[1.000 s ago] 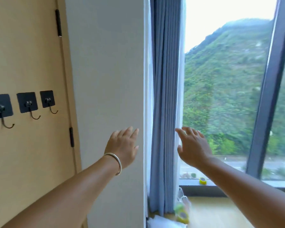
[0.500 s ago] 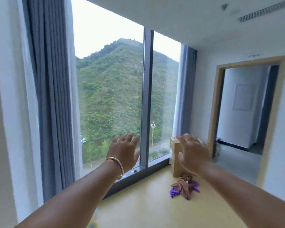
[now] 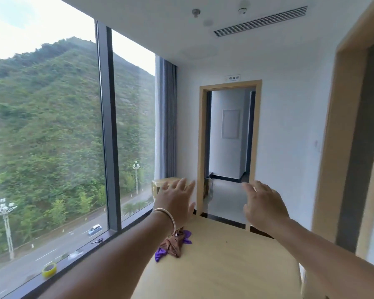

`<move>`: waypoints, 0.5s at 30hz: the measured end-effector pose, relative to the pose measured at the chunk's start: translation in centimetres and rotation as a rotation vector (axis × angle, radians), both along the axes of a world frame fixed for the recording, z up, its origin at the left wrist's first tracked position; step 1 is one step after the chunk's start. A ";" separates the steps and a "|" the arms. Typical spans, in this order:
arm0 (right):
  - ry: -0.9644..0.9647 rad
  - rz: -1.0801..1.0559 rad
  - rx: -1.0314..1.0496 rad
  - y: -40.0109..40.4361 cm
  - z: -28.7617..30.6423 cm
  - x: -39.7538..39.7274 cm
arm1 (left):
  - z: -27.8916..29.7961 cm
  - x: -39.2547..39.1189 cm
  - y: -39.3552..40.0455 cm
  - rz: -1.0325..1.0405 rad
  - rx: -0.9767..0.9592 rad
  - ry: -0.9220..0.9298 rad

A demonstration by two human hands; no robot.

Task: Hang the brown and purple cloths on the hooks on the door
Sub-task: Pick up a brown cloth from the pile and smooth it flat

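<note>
A crumpled brown cloth (image 3: pixel 174 244) lies heaped on a purple cloth (image 3: pixel 161 254) on the pale wooden table (image 3: pixel 225 266), near its left edge. My left hand (image 3: pixel 176 201), with a bangle at the wrist, is held out above and just beyond the cloths, fingers spread and holding nothing. My right hand (image 3: pixel 261 205) is stretched forward to the right of it, fingers loosely spread, also empty. The door with the hooks is out of view.
A tall window (image 3: pixel 52 147) fills the left side, with a yellow tape roll (image 3: pixel 49 270) and scissors (image 3: pixel 97 241) on its sill. A cardboard box (image 3: pixel 158 186) stands behind my left hand. An open doorway (image 3: pixel 229 152) lies ahead and a wooden door frame (image 3: pixel 341 147) is at right.
The view has swung right, away from the door with its hooks, past the curtain and window to the table with the cloths. Both hands stay raised, open and empty.
</note>
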State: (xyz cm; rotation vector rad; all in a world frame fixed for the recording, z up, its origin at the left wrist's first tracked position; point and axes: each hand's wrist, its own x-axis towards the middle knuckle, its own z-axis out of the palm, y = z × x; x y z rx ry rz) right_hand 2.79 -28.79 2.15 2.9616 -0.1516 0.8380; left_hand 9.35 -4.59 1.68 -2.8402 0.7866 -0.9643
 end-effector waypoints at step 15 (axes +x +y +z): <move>0.108 -0.255 0.067 -16.5 -2.0 3.4 | -1.9 8.3 -19.5 -0.239 0.048 0.009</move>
